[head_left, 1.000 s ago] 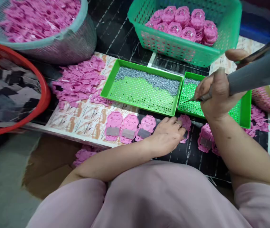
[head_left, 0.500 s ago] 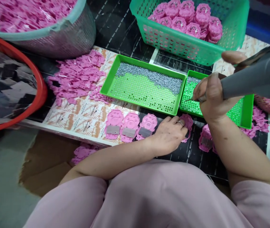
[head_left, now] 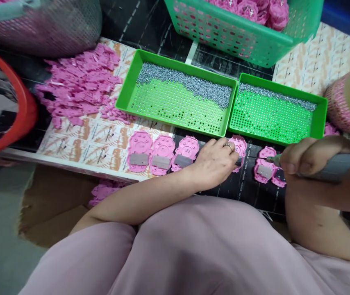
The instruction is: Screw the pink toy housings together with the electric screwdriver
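Note:
My left hand [head_left: 215, 164], with a ring on it, lies over a pink plastic piece [head_left: 239, 147], its fingers curled and pressing on it. The fingers partly hide that piece. My right hand [head_left: 308, 155] is wrapped round a grey electric screwdriver [head_left: 331, 167]. Its long thin bit points left, with the tip close to the pink piece under my left hand. To the left, a row of similar pink pieces [head_left: 185, 147] bears grey plates. Two more pink pieces, one plated [head_left: 264, 170], lie on the right below the screwdriver bit.
Two green trays [head_left: 126, 92] [head_left: 322, 119] of small screws stand side by side ahead. Behind is a green basket [head_left: 224, 41] of pink assemblies. Loose pink parts [head_left: 82, 82] are heaped left, near a red-rimmed basket [head_left: 27, 110]. A yellow-rimmed basket [head_left: 331, 98] stands right.
My right hand has brought the screwdriver down from above the right tray towards the pink piece at my left hand. My left hand stays on that piece. The view has tilted down.

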Demonstrator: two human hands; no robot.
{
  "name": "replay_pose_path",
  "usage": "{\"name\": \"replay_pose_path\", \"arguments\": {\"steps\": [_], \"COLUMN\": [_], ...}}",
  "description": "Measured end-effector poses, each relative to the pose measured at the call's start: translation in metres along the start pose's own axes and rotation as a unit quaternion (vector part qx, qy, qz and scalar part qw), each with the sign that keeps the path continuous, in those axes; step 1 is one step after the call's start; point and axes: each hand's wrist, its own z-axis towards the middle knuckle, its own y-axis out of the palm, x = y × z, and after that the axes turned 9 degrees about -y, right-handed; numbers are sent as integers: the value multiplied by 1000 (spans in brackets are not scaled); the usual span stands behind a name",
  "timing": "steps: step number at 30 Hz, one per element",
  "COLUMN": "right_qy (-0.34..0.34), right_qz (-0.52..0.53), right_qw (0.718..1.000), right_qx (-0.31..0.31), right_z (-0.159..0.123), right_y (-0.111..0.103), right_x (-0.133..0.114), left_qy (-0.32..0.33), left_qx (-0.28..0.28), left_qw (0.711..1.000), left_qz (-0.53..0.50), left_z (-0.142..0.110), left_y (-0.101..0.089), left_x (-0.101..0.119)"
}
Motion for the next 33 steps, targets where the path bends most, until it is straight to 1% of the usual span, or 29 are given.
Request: {"name": "replay_pose_path", "arguments": {"steps": [5, 8, 10, 16, 20, 27, 33], "right_qy": [-57, -51, -39, -17, -63, -79, -113], "right_qz": [40, 49, 37, 31, 48, 72, 77], "right_qw": [997, 997, 998, 999, 996, 994, 991], "right_qx": [34, 40, 42, 32, 28, 31, 0], "right_z": [-16, -18, -18, -14, -16, -17, -10], "right_y": [6, 7, 8, 11, 11, 14, 21], "right_x": [13, 15, 14, 8, 12, 19, 16], "left_qy": [0, 2, 4, 9, 10, 18, 20], "left_qx": [-7, -15, -22, -28, -35, -20, -20], "left_qw": [1000, 1000, 1000, 1000, 999, 1000, 1000], "left_qz": [5, 2, -1, -3, -1, 8, 6], "left_z": [0, 0, 0, -1, -1, 1, 2], "left_y": [-1, -4, -5, -5, -5, -4, -5], "left_x": [0, -1, -2, -3, -3, -1, 0]}}
